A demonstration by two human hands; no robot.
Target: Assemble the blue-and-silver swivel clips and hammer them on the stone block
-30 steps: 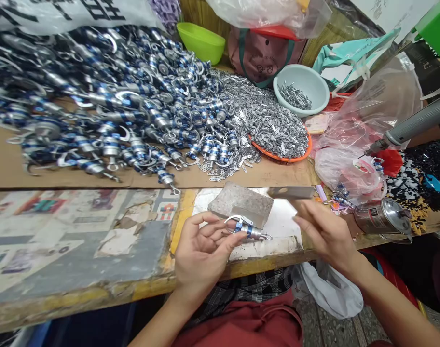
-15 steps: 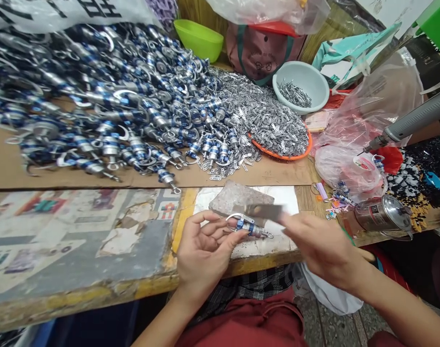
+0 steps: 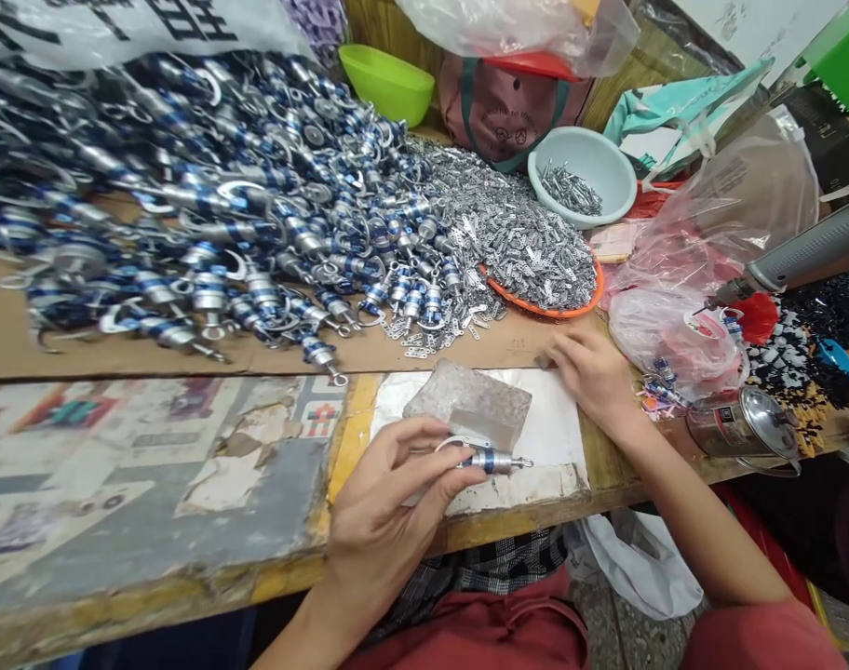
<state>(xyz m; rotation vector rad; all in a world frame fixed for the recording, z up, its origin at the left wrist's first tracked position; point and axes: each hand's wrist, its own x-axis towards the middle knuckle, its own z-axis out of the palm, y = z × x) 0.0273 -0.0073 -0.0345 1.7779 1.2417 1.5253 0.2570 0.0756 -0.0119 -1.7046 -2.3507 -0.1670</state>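
Metal fitting (image 3: 498, 462) sits more level, pinched by the left hand (image 3: 391, 493); right hand (image 3: 596, 377) has withdrawn, grip unclear.

Below the worktable (image 3: 277, 579), the person wears dull red clothing (image 3: 480, 628), with black-and-white checked fabric (image 3: 498, 561) nearer that worktable.

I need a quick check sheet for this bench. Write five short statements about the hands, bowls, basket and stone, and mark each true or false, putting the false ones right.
1. The left hand holds a blue-and-silver piece. True.
2. The right hand is left of the stone. False: the right hand is to the right of the stone.
3. The pale bowl holds metal pins. True.
4. The green bowl is upside down. False: the green bowl has its opening upward.
5. The orange basket holds flat metal bits. True.
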